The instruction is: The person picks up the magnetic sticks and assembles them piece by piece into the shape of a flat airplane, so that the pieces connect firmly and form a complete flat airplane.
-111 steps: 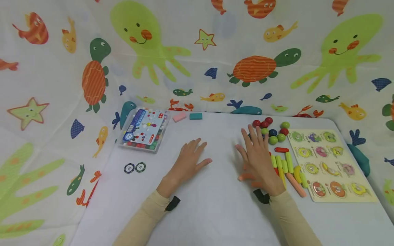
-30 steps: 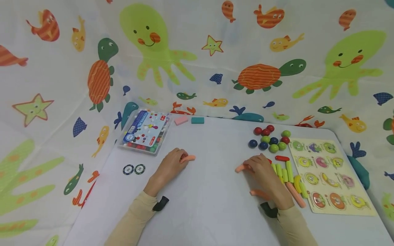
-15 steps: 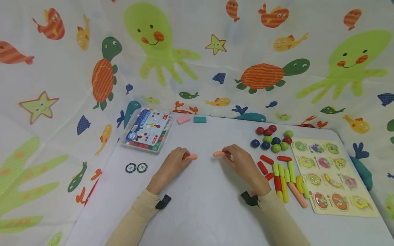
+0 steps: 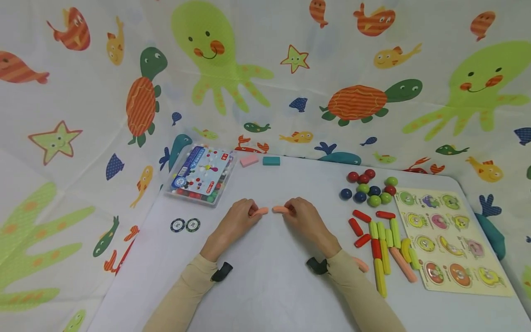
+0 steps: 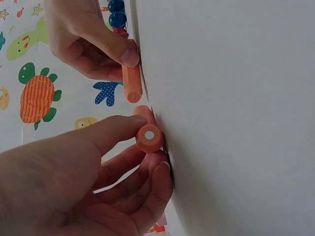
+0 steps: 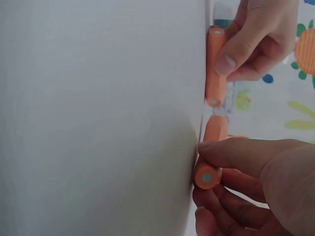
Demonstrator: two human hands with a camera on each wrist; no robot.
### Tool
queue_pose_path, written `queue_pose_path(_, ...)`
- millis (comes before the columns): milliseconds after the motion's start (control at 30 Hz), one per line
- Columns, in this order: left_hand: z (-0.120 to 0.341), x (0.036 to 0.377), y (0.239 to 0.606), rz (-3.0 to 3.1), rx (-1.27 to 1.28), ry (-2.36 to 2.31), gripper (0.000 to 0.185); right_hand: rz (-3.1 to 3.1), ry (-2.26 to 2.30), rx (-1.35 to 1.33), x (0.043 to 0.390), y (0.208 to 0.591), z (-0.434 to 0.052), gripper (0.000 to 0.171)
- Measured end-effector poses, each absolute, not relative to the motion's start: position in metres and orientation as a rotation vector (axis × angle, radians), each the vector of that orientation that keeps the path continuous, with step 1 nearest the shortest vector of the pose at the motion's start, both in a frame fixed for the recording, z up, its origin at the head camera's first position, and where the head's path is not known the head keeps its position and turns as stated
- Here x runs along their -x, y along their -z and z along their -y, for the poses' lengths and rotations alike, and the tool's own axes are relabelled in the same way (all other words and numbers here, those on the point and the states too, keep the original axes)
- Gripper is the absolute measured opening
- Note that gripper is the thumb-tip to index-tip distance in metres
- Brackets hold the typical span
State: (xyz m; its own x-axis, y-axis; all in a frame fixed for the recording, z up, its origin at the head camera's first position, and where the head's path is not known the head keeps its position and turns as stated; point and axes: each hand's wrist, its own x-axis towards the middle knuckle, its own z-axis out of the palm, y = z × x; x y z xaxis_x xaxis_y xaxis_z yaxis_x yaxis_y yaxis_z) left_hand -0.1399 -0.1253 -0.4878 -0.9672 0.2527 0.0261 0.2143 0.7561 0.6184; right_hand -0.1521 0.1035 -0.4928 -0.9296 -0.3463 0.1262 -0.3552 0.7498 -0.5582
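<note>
The right hand (image 4: 306, 220) has come leftward across the white worktop (image 4: 267, 288), its fingers pinching the first orange stick (image 4: 280, 209) just apart from the second orange stick (image 4: 261, 211), which the left hand (image 4: 235, 221) pinches between thumb and fingers.

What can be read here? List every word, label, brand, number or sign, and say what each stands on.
Nothing can be read with certainty.
Box label: printing present, too small and blurred to read.
Left chip and right chip: central markings too small to read.
Puzzle board: small captions by the pictures, illegible.
Left orange stick and right orange stick: no lettering visible.
</note>
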Motion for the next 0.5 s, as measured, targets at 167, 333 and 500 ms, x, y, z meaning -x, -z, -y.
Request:
queue_pose_path(167,0.1249,0.1403,0.4884,-2.903,-0.414,-1.007,0.015,2.875,-0.942,-0.620,0.1514,0.4948,-0.0977,0.016)
queue_pose_path(333,0.1239,0.1408,0.4886,-2.899,-0.413,-1.025,0.015,2.850,-0.928,-0.626,0.1517,0.4978,-0.0945,0.017)
queue_pose_path(500,0.1236,0.1411,0.4892,-2.892,-0.403,-1.045,0.016,2.883,-0.936,-0.599,0.1526,0.4970,-0.0930,0.016)
